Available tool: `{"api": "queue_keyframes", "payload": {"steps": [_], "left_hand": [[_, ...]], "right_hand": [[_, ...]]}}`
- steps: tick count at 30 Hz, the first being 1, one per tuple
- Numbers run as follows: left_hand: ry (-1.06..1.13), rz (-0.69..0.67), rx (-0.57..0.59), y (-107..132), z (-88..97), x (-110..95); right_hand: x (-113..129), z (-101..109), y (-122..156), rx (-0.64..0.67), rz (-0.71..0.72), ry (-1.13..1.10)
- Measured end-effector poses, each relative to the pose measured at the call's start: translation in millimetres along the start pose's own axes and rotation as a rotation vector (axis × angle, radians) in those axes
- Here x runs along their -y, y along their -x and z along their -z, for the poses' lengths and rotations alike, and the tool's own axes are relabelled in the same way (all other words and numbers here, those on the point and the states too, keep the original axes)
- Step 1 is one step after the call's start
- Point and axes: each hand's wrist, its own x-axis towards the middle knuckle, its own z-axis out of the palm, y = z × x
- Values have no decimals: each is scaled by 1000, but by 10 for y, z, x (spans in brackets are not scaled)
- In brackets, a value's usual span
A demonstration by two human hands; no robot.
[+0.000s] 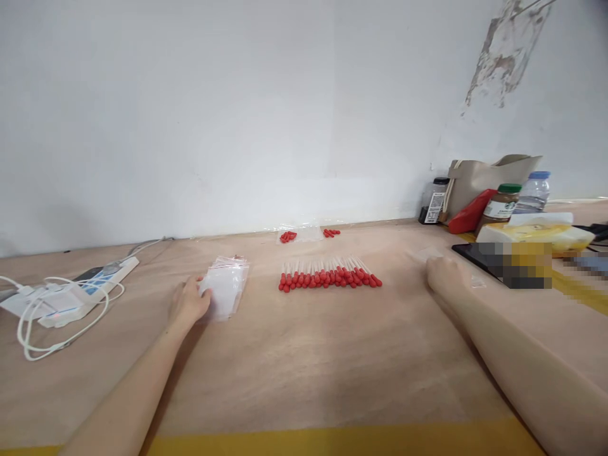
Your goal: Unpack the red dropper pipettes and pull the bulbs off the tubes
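Note:
My left hand [190, 300] is at the left edge of a stack of clear plastic zip bags [225, 290], thumb and fingers bent against the edge. The stack lies flat with its red-lined zip ends at the far side. Well to the right, my right hand [443, 275] rests low over the table with its fingers curled together. Clear plastic film [424, 254] shows just beyond its fingertips; the grip itself is mostly hidden. Between the hands lies a row of red-tipped white sticks [330, 276], tips toward me.
By the wall, small red pieces [288, 237] lie with a clear bag [308, 234], near more red pieces [332, 233]. A power strip [90, 294] with looped white cables stands left. Right are a phone [479, 261], tissue pack [532, 235], jar [501, 206], bottle [534, 192] and beige bag [484, 180].

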Motion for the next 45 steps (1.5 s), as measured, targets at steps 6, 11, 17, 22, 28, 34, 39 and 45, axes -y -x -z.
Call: {"api": "queue_keyframes", "payload": {"steps": [6, 11, 17, 22, 28, 34, 39, 45], "left_hand": [[-188, -311, -90, 136, -65, -245], [-123, -486, -99, 282, -117, -439], [51, -607, 33, 530, -122, -698], [223, -835, 357, 865, -55, -1007], [237, -915, 624, 1167, -61, -1233], [233, -910, 669, 1230, -183, -1367], [303, -937, 651, 1217, -284, -1462], [369, -920, 629, 1204, -332, -1454]], "right_hand": [[578, 339, 120, -234, 76, 13], [1333, 392, 725, -271, 889, -279], [1773, 268, 1222, -106, 1216, -199], [1786, 346, 1200, 180, 1164, -365], [1557, 386, 996, 345, 696, -599], [1544, 215, 965, 396, 418, -548], [1638, 231, 1053, 480, 341, -547], [1617, 249, 1051, 602, 233, -579]]}}
